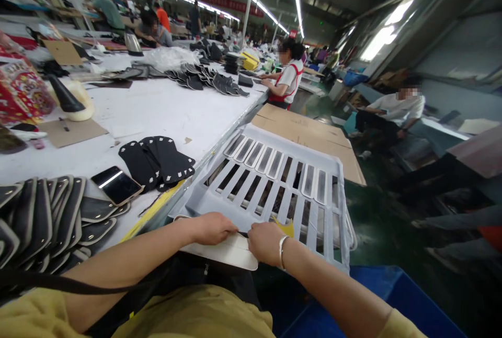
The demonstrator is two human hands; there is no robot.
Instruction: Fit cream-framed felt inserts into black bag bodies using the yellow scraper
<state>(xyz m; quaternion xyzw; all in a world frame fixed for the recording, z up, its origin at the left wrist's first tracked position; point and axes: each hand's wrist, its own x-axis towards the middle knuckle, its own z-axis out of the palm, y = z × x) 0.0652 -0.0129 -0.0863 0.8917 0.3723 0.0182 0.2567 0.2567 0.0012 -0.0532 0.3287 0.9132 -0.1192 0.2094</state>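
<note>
My left hand [215, 227] is closed, its fingers pinching the upper edge of a white flat piece [231, 252] with rounded corners. My right hand [267, 243], with a silver bangle at the wrist, is closed at the right end of the same piece. The fingertips of both hands are hidden. Just beyond them lies a grey slatted plastic rack [204, 194], its near edge close to my fingers. Light-edged dark strips [263, 159] lie in a row along its far side, with a few more at the right. A yellow scrap [285, 227] shows beside my right hand.
Left on the white table [157, 113] are black panels [157, 160], a phone [116, 185] and overlapping dark pieces [43, 217]. Cardboard [306, 131] lies beyond the rack; a blue bin [376, 296] stands lower right. A person in a red apron [288, 81] works farther along.
</note>
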